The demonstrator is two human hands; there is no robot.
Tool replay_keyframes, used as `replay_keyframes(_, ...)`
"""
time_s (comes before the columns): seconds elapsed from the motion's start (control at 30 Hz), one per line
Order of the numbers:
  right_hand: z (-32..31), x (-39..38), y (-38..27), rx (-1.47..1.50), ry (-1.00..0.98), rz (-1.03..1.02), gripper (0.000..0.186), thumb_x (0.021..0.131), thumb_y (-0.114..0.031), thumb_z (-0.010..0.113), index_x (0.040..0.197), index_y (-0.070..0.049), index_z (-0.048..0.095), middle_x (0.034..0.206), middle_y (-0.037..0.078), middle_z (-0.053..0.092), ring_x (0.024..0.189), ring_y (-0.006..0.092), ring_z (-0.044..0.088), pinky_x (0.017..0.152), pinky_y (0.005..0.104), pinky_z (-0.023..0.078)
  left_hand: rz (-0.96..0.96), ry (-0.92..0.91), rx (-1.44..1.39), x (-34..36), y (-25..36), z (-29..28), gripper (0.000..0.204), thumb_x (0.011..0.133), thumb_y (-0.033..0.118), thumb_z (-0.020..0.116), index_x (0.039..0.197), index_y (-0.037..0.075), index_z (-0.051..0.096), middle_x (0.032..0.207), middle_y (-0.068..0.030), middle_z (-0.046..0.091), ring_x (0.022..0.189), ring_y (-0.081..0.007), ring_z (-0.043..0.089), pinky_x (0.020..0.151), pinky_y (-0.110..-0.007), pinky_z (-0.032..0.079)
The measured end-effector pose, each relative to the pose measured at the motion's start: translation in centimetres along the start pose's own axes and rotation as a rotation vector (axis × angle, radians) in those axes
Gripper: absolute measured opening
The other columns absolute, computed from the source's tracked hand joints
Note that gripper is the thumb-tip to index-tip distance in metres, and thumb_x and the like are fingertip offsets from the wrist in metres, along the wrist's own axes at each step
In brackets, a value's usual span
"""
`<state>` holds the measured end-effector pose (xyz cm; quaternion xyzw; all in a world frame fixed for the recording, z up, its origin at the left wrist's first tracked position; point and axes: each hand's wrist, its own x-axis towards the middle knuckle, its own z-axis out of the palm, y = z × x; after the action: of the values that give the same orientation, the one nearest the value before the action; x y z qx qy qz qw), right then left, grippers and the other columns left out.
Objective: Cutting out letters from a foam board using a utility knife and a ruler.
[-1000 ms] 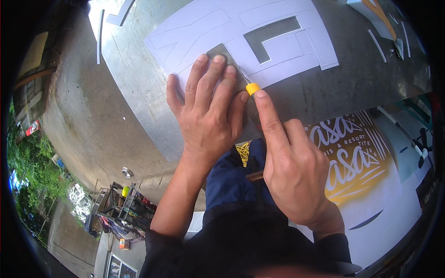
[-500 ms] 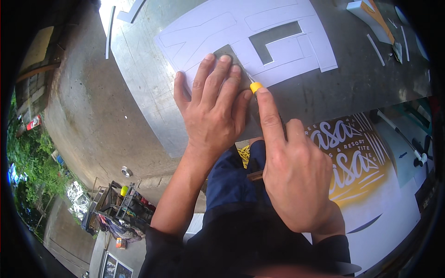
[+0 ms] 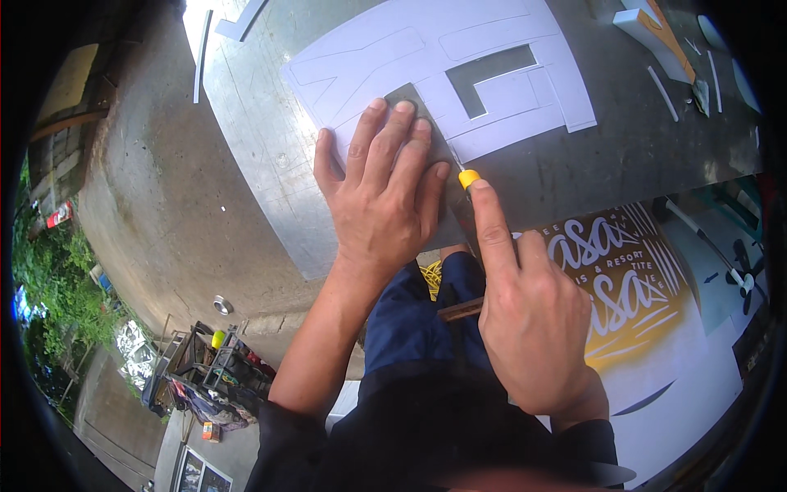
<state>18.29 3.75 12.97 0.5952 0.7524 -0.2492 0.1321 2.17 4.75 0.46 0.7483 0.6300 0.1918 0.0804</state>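
My left hand (image 3: 377,176) lies with its fingers spread, pressing down on a flat grey strip (image 3: 403,93) that looks like metal, with a straight right edge. Beneath is a white sheet (image 3: 500,86) with thin drawn outlines and an L-shaped opening (image 3: 471,86). My right hand (image 3: 533,312) is closed around a utility knife (image 3: 469,178) with a yellow nose, index finger stretched along its top. The blade tip is beside the strip's edge, at the sheet's near border. Most of the knife's handle is hidden under my hand.
The metal tabletop (image 3: 270,176) carries narrow white offcuts (image 3: 202,57) at the far left. An orange-and-white piece (image 3: 656,43) and more scraps lie at the far right. Below the table's right side is a printed brown-and-white panel (image 3: 623,287). A cluttered rack (image 3: 217,373) stands lower left.
The knife and my right hand have moved toward me and slightly right, along the strip's edge to the sheet's near border. My left hand stays pressed on the strip.
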Motion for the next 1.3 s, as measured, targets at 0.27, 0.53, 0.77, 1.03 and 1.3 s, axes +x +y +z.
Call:
replay_keyframes(0.27,-0.5,-0.6,0.6,0.226,0.108,0.006,0.063,0.091,0.002,0.065,0.151,-0.011,0.056,0.085,0.013,0.059,0.069,0.0327,0.065,0.063,0.0445,0.053,-0.012,-0.021,-0.004,-0.2,0.0,-0.2,0.038,0.091,0.028,0.073,0.125,0.011,0.071,0.14,-0.006,0.064,0.141,-0.0268,0.052,0.12,-0.059,0.018)
replay_keyframes(0.53,0.9,1.4,0.9,0.268,0.145,-0.037,0.062,0.093,0.001,0.066,0.152,-0.012,0.056,0.081,0.012,0.056,0.068,0.0313,0.064,0.062,0.0443,0.052,-0.012,-0.016,-0.012,0.1,0.1,-0.1,0.038,0.091,0.029,0.074,0.124,0.01,0.071,0.139,-0.0061,0.065,0.141,-0.0267,0.052,0.121,-0.059,0.016)
replay_keyframes(0.77,1.3,1.2,0.7,0.243,0.127,-0.043,0.061,0.094,0.001,0.065,0.152,-0.013,0.056,0.081,0.012,0.056,0.066,0.0322,0.064,0.062,0.0451,0.052,-0.015,-0.014,-0.016,0.0,0.1,-0.1,0.038,0.092,0.03,0.073,0.124,0.01,0.072,0.14,-0.0064,0.065,0.141,-0.0268,0.052,0.121,-0.059,0.016)
replay_keyframes(1.03,2.4,1.3,0.6,0.129,0.185,-0.072,0.074,0.088,-0.008,0.066,0.159,-0.019,0.047,0.081,0.01,0.052,0.058,0.0264,0.064,0.053,0.0385,0.053,-0.01,-0.024,-0.007,0.0,0.1,-0.2,0.038,0.093,0.03,0.072,0.124,0.01,0.072,0.14,-0.0064,0.065,0.141,-0.0273,0.052,0.121,-0.06,0.016)
replay_keyframes(1.3,0.2,1.6,-0.7,0.114,0.043,0.011,0.07,0.093,-0.003,0.063,0.159,-0.018,0.046,0.083,0.014,0.056,0.065,0.0335,0.065,0.059,0.0462,0.053,-0.01,-0.025,0.005,0.0,0.0,-0.2,0.037,0.093,0.03,0.072,0.124,0.01,0.072,0.14,-0.0065,0.065,0.141,-0.0272,0.052,0.121,-0.06,0.016)
